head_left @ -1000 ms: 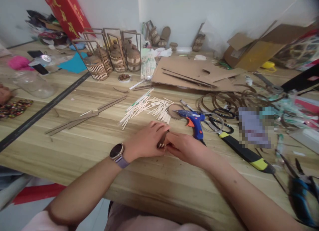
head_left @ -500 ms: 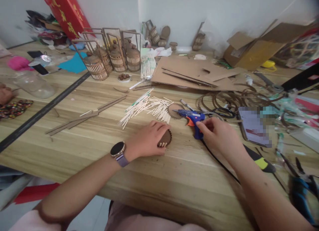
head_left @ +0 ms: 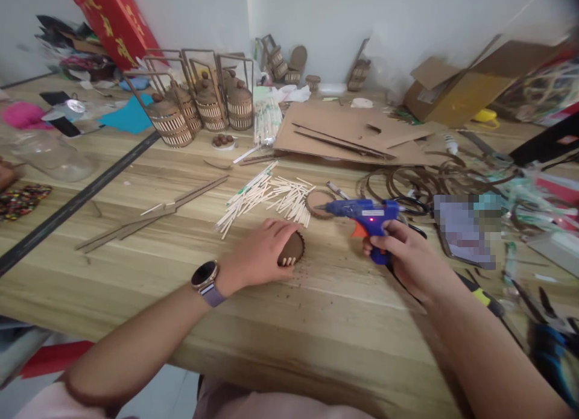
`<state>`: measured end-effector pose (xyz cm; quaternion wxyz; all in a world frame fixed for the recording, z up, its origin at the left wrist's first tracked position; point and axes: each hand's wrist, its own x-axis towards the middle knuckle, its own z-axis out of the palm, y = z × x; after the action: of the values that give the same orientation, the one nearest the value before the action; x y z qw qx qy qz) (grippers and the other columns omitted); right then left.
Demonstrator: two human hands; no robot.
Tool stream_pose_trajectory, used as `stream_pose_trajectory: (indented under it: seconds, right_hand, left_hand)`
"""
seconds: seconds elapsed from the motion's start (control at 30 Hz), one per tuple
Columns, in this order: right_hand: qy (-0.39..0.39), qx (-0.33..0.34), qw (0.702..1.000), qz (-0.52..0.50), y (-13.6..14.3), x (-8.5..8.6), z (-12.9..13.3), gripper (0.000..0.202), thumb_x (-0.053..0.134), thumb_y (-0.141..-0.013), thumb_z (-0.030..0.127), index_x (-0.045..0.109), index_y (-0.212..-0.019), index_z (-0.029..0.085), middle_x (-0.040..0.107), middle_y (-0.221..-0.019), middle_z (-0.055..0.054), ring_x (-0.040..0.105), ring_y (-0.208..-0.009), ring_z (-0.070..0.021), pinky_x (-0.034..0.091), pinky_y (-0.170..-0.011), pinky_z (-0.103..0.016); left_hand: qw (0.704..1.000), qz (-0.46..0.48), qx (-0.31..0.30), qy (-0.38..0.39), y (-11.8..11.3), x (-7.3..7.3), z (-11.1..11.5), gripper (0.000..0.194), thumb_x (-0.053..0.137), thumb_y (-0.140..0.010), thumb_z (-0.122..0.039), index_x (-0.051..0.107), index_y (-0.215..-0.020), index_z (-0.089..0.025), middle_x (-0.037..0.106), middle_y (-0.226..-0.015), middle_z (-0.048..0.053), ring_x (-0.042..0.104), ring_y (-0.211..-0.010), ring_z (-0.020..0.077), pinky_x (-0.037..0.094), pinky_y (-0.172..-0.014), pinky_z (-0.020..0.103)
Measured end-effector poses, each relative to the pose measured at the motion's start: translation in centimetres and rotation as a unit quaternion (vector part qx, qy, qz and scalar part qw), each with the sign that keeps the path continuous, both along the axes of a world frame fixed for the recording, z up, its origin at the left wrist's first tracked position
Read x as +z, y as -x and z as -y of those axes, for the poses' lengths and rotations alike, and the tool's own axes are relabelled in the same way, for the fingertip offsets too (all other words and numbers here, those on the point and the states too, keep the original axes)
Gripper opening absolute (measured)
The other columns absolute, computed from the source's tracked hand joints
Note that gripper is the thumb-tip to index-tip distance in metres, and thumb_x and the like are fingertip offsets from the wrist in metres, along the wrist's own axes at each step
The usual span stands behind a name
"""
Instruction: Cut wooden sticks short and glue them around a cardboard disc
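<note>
Brown disc point(head_left: 294, 245): round, notch-edged, short pale pegs point(head_left: 288, 261) along one side; held at six o'clock from view centre.
Left hand point(head_left: 256, 250): fingers curled around the disc.
Right hand point(head_left: 402, 256): fingers clasped around a smooth blue plastic glue gun point(head_left: 376, 214), two o'clock from the disc.
Sticks point(head_left: 294, 196): slim, pale, heaped toward eleven o'clock on wood-grained tabletop point(head_left: 335, 334).

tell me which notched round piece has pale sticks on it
The notched round piece in the left hand, pale sticks at its near edge; the other one, by the glue gun, shows none.
</note>
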<state>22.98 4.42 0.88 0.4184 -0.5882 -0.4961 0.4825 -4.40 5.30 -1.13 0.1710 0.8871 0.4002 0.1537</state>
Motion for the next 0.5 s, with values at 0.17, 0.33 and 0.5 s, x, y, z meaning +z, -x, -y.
stream_pose_trajectory:
  seconds: [0.17,0.33,0.5]
  right_hand:
    - [0.074,0.108,0.987,-0.097,0.6,0.3,2.3,0.032,0.078,-0.066,0.044,0.068,-0.077,0.016,0.057,-0.058,0.000,0.038,-0.046,-0.0077,0.031,-0.045,-0.024]
    - [0.073,0.129,0.989,0.020,0.8,-0.3,2.9,0.039,0.076,-0.070,0.053,0.072,-0.082,0.016,0.069,-0.074,-0.006,0.052,-0.055,-0.0123,0.041,-0.049,-0.025]
    - [0.008,0.206,0.964,0.169,1.2,-0.4,2.8,0.030,0.068,-0.074,0.049,0.072,-0.079,0.019,0.073,-0.075,-0.005,0.065,-0.068,-0.0204,0.054,-0.064,-0.031]
  left_hand:
    - [1.000,0.000,-0.003,0.006,0.0,-0.1,0.0,0.068,0.067,-0.076,-0.025,0.040,-0.137,-0.014,0.051,-0.139,0.014,0.043,-0.127,0.0291,0.038,-0.110,0.044]
    - [1.000,0.014,-0.002,0.004,0.2,-0.3,0.0,0.068,0.067,-0.075,-0.023,0.039,-0.137,-0.015,0.051,-0.138,0.015,0.042,-0.128,0.0292,0.038,-0.110,0.046]
    - [1.000,0.011,-0.004,0.012,0.4,-0.1,0.0,0.067,0.067,-0.076,-0.024,0.039,-0.136,-0.015,0.051,-0.138,0.014,0.042,-0.128,0.0302,0.038,-0.110,0.047]
